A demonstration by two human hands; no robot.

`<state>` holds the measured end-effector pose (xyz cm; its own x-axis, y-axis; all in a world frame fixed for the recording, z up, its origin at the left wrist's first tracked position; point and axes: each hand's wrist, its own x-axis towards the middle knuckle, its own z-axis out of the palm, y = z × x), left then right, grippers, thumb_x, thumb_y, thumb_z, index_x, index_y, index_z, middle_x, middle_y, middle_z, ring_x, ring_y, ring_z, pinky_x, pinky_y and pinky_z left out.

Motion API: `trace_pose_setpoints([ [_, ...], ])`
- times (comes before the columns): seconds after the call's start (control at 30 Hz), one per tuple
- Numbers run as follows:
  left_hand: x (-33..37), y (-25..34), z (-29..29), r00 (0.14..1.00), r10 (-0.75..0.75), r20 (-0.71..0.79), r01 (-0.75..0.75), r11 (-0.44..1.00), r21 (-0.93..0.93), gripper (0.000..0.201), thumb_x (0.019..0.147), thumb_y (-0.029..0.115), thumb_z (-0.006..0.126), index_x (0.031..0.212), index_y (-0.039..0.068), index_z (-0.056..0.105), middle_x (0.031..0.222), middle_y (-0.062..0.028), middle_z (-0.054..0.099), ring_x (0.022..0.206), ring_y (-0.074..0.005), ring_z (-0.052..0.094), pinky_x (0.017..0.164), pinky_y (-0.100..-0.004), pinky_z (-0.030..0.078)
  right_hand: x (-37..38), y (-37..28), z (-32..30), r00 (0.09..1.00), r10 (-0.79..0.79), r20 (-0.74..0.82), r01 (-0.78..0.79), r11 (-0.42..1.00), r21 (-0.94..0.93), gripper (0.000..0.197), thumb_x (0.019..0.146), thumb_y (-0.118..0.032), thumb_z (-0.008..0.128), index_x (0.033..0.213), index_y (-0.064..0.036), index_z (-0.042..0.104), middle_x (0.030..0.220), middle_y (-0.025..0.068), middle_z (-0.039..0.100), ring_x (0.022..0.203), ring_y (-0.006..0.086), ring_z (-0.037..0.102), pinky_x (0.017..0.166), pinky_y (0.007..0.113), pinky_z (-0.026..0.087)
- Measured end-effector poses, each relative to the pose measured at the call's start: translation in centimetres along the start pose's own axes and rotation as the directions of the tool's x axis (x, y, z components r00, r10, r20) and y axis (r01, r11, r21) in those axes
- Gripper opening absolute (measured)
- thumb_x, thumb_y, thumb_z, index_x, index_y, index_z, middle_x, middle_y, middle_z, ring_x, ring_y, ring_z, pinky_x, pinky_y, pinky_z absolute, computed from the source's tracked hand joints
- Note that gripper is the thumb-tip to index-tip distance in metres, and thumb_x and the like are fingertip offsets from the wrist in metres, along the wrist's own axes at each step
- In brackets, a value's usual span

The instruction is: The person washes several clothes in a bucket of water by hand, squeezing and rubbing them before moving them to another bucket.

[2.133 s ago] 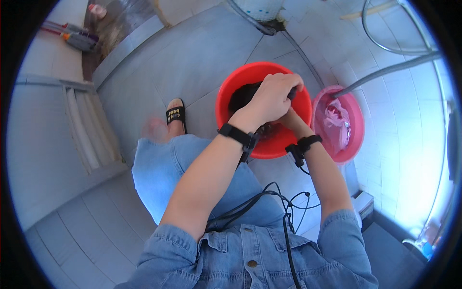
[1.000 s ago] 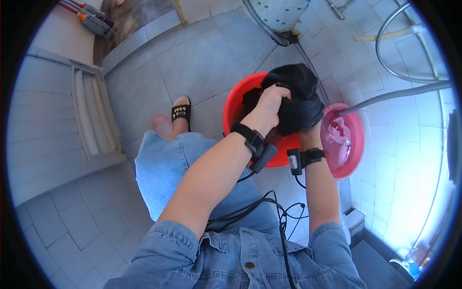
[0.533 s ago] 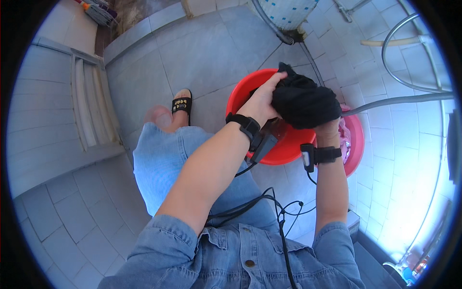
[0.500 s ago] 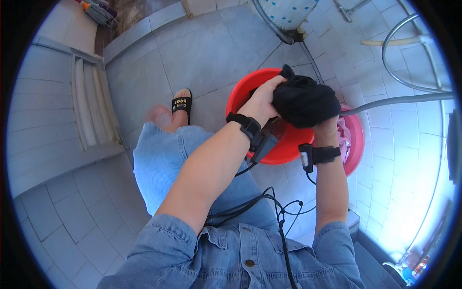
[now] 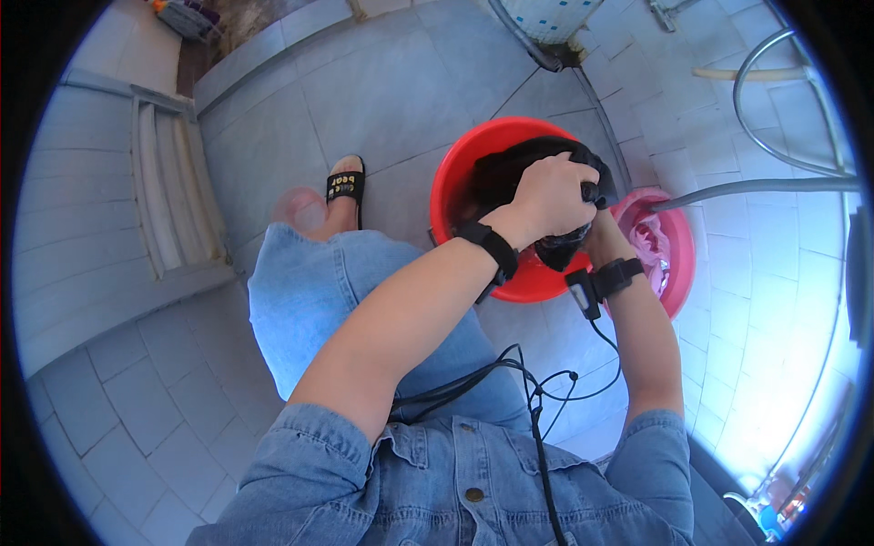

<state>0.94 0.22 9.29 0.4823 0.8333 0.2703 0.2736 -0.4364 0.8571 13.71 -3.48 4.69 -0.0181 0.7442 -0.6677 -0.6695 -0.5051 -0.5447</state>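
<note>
The cloth (image 5: 514, 168), black and bunched, is at the red basin (image 5: 448, 196), spread over its far and right parts, with a folded portion below the left hand (image 5: 551, 196). The left hand is positioned over the cloth, back of the hand upward; its grip is closed, fingers curled around a gathered section near the right side of the basin. The right hand (image 5: 599, 238) is positioned lower and to the right, against the cloth and partly covered by the left hand; the closure of its grip cannot be determined. The red basin stands on the tiled floor (image 5: 391, 100). The pink basin (image 5: 681, 259) is located just beside it, to the right, and contains a pink bag (image 5: 648, 241). A grey hose (image 5: 756, 186) runs from the right to the rim of the pink basin. Each wrist carries a black strap (image 5: 492, 246); a small box (image 5: 583, 293) is fitted at the right wrist. Black cables (image 5: 455, 389) cross the lap. A black slipper (image 5: 345, 187) is on the floor, left of the red basin, with a foot in it.
</note>
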Motion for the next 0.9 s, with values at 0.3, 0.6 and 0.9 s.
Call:
trace_pose_setpoints([
  [0.3, 1.7, -3.1, -2.0, 0.964, -0.248, 0.094, 0.233, 0.962, 0.145, 0.034, 0.058, 0.020, 0.066, 0.089, 0.007, 0.064, 0.090, -0.0213, 0.059, 0.088, -0.0365, 0.057, 0.077, -0.0416, 0.046, 2.1, 2.5, -5.0, 0.910, -0.389, -0.146, 0.318, 0.878, -0.357, 0.034, 0.086, -0.015, 0.048, 0.114, 0.0019, 0.051, 0.106, 0.0102, 0.058, 0.096, 0.0226, 0.056, 0.083, 0.035, 0.045],
  [0.6, 1.5, -3.3, -4.0, 0.991, 0.018, 0.134, -0.042, 0.982, 0.183, 0.019, 0.057, 0.008, 0.063, 0.075, 0.005, 0.059, 0.081, -0.0170, 0.057, 0.078, -0.0341, 0.056, 0.071, -0.0392, 0.045, -1.2, 0.3, -6.6, 0.947, -0.304, 0.099, 0.116, 0.035, -0.993, 0.063, 0.068, 0.001, 0.060, 0.128, -0.0029, 0.040, 0.116, 0.0202, 0.054, 0.108, 0.0286, 0.053, 0.090, 0.033, 0.043],
  [0.9, 1.0, 2.2, -6.6, 0.850, 0.365, 0.380, -0.315, 0.930, -0.188, 0.017, 0.052, 0.005, 0.061, 0.065, 0.005, 0.049, 0.072, -0.0108, 0.044, 0.075, -0.0305, 0.048, 0.062, -0.0355, 0.038, 0.0, 0.9, -1.5, 0.780, -0.396, 0.485, 0.624, 0.552, -0.553, 0.058, 0.077, -0.014, 0.066, 0.129, -0.0078, 0.040, 0.129, 0.0130, 0.045, 0.120, 0.0250, 0.043, 0.099, 0.036, 0.036],
])
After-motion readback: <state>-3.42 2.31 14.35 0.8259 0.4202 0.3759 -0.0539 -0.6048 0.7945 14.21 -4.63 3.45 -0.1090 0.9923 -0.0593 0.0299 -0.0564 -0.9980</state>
